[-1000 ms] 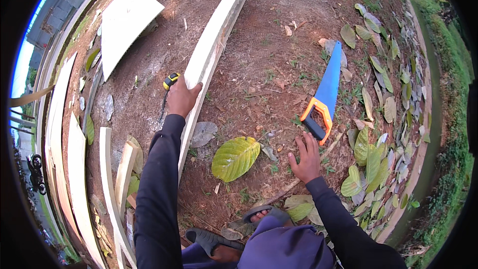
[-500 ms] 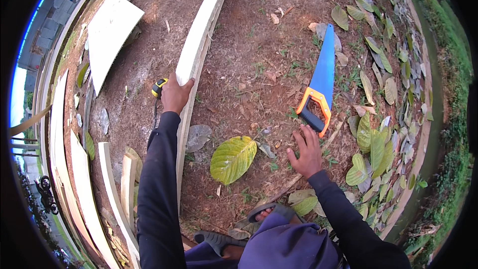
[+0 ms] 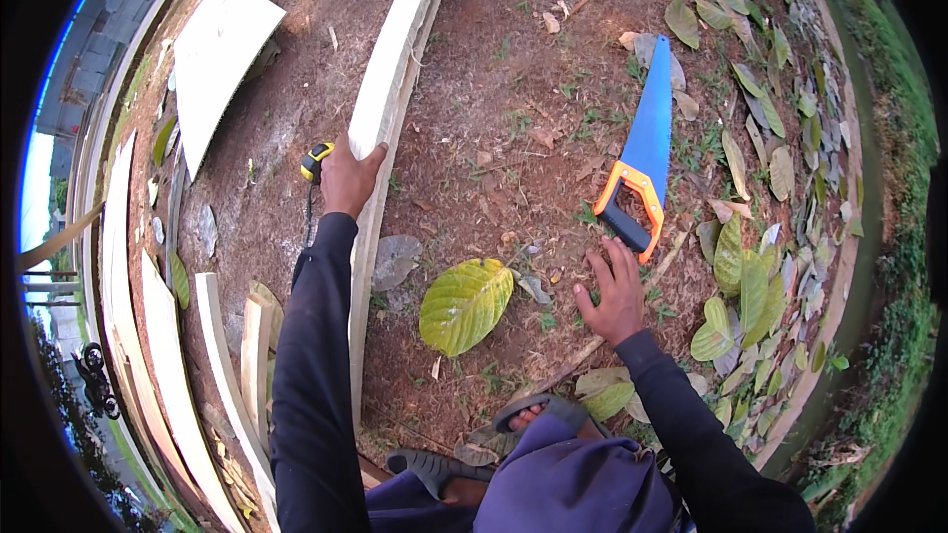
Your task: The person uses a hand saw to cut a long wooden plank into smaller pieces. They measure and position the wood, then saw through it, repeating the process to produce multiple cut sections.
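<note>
On brown dirt (image 3: 474, 188): left hand (image 3: 350, 178) clasps long, pale wooden beam (image 3: 380, 89), hold it steady; right hand (image 3: 614, 298) empty, fingers spread beside blue-bladed, orange-handled handsaw (image 3: 649, 138), mind its teeth.

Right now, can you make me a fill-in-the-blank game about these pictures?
1. The left hand holds the long pale beam, and the large yellow-green leaf lies to the ____ of that beam.
2. The tape measure near the left hand is black and ____.
3. The saw has a ____ blade.
4. The right hand is nearest the saw's ____, not its blade.

Missing words: right; yellow; blue; handle.
</note>
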A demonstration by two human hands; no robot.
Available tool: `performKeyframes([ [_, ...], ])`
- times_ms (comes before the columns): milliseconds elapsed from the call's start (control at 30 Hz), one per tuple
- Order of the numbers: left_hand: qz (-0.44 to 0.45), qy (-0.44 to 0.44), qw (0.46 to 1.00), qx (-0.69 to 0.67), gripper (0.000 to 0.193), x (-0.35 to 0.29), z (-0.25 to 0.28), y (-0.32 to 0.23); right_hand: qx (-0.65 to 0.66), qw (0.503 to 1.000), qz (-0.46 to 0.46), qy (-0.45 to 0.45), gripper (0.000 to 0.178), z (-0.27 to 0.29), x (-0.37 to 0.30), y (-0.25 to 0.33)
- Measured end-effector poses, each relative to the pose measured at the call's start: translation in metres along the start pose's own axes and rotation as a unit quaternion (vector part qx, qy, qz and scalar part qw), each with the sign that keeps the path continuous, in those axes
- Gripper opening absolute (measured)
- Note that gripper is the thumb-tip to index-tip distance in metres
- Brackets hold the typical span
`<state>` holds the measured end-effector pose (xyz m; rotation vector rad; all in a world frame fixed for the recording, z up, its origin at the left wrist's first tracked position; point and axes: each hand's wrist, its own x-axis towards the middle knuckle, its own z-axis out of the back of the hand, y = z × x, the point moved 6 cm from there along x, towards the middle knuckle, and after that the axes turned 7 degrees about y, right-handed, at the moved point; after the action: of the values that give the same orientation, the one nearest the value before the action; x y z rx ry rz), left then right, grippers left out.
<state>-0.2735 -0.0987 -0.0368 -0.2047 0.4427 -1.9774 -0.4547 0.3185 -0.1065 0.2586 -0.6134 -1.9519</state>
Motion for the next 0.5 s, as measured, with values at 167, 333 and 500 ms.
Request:
performKeyframes([
  [167, -0.012, -0.008, 1.000, -0.007, 0.053, 0.000, 0.000, 0.003, -0.002, 1.000, -0.004, 0.004, 0.053, 0.000, 0.000, 0.000],
  [333, -0.027, 0.014, 0.999, -0.013, 0.059, 0.009, 0.000, 0.011, -0.004, 1.000, 0.000, 0.004, 0.053, -0.002, 0.002, 0.000],
  [500, -0.031, 0.055, 0.998, -0.007, 0.070, 0.008, 0.004, 0.006, -0.004, 1.000, -0.013, 0.016, 0.054, -0.004, 0.001, 0.000],
])
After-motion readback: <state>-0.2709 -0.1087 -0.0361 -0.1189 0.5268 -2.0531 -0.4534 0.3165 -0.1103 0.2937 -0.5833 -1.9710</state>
